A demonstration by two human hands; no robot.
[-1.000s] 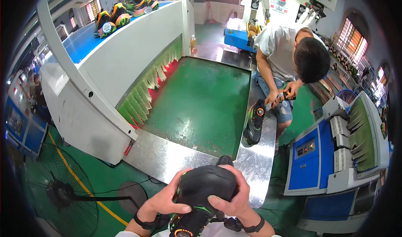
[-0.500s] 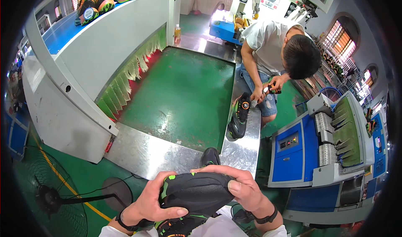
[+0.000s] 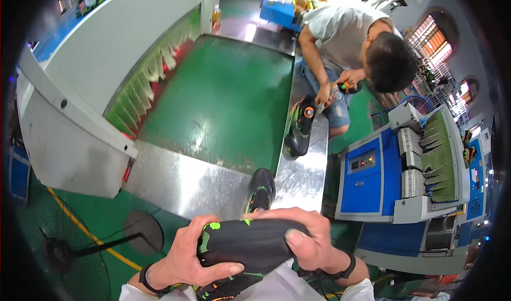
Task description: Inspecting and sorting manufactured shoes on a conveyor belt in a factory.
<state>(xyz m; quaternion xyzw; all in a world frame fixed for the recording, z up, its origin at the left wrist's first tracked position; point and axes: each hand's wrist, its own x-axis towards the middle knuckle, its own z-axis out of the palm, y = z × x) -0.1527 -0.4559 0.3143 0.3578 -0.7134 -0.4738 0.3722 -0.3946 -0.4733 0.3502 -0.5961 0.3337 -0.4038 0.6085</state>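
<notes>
Far out to the left of both hands, a floor fan (image 3: 69, 248) on its round base, with a yellow line on the green floor beside it. Above that, a long white machine housing (image 3: 80, 115) with green flaps along its lower edge. At the bottom of the view, left hand (image 3: 183, 258) curled around the near end of a black shoe with green marks (image 3: 247, 243), thumb laid along its underside, fingers wrapped over the top; dark band on the wrist. Shoe held crosswise between both hands, sole side up, just above a second shoe with orange marks (image 3: 223, 287) close below. Right hand (image 3: 308, 242) clasped over the far end, thumb pressed on the sole, fingers closed over the top edge. Just beyond the hands, another black shoe (image 3: 261, 189) lying on the shiny metal bench (image 3: 301, 178). Further along the bench, another shoe (image 3: 301, 125), upright, touched by a seated co-worker (image 3: 351, 40) bent over it. Off to the right of the right hand, a blue and grey machine (image 3: 404, 173).
</notes>
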